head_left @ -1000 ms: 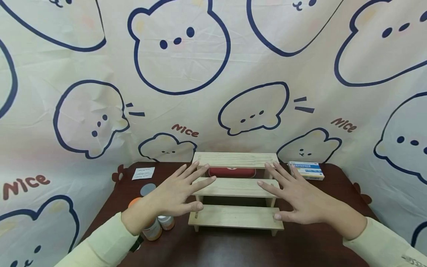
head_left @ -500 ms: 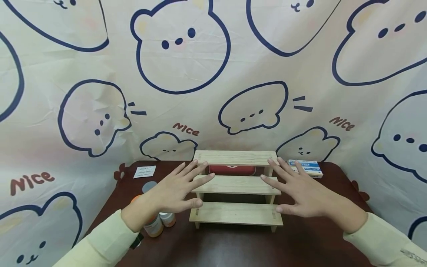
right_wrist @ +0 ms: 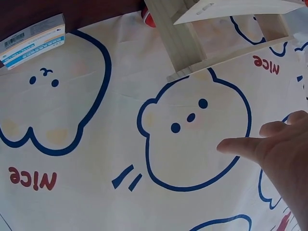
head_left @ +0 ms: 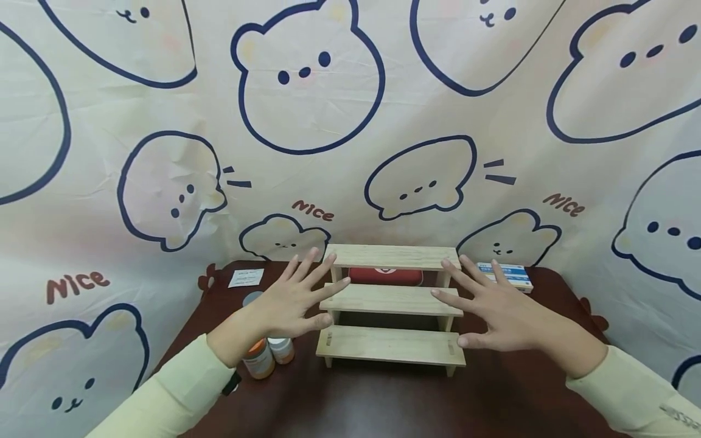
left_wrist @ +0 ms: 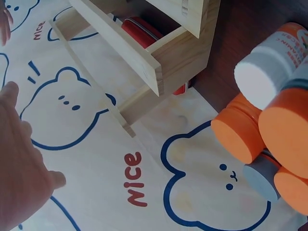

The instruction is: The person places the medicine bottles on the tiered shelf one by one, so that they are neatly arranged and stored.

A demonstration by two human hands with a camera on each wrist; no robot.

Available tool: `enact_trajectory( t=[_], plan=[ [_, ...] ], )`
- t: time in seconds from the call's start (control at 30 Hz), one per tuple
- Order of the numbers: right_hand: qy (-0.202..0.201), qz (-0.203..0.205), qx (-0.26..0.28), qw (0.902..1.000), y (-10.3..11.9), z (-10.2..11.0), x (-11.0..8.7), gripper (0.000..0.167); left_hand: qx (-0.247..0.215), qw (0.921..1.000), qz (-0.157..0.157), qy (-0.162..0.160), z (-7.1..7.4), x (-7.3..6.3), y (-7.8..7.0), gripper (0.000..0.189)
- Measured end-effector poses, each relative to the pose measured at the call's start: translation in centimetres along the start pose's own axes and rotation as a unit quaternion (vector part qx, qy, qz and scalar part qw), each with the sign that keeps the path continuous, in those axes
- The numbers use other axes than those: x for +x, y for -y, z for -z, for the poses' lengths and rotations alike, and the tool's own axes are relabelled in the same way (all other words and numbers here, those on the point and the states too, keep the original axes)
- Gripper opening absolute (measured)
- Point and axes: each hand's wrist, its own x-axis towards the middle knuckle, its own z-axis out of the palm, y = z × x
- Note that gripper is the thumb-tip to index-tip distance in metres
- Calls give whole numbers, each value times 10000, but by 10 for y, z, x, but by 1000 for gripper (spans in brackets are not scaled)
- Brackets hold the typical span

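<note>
My left hand (head_left: pixel 292 301) is held in the air with fingers spread, by the left side of a three-step wooden shelf (head_left: pixel 390 344). Opposite it, my right hand (head_left: pixel 501 310) hovers at the shelf's right side, its fingers also spread. Both wrist views show a gap between each hand and the wood, and neither hand holds anything. A red case (head_left: pixel 386 277) lies behind the steps, partly covered by the boards. Below my left forearm stand several bottles, among them an orange-lidded one (head_left: pixel 260 360) and a small white-lidded one (head_left: pixel 282 349).
A blue and white box (head_left: pixel 508 276) lies at the back right of the dark brown table (head_left: pixel 383 404), behind my right hand. At the back left is a white printed paper (head_left: pixel 246 278). A cartoon-bear cloth (head_left: pixel 306 182) hangs close around the table.
The head view has shifted slightly, so the scene sits a little further right. Both hands keep their spread pose beside the shelf, with only a small drift.
</note>
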Motion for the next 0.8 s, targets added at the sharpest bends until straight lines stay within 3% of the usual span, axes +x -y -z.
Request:
enact_trajectory(
  t=[0.23,0.4,0.57,0.67,0.8],
  plan=[
    [-68,-368,157,9992,-8,-8,1,79,-240,9992,283,-174,-3,0,16,68],
    [-46,-792,380,9961,-8,-18,0,76,-247,9981,476,-315,-7,-3,40,67],
    [107,-1146,112,9933,-12,-29,-5,74,-408,9951,794,-417,-15,-5,65,65],
    [138,-1490,-37,9887,-16,-38,-9,73,-495,9920,1058,-477,-21,-7,78,65],
    [9,-2097,173,9776,-14,-56,-19,70,-598,9874,1386,-468,-30,-7,92,65]
  ],
)
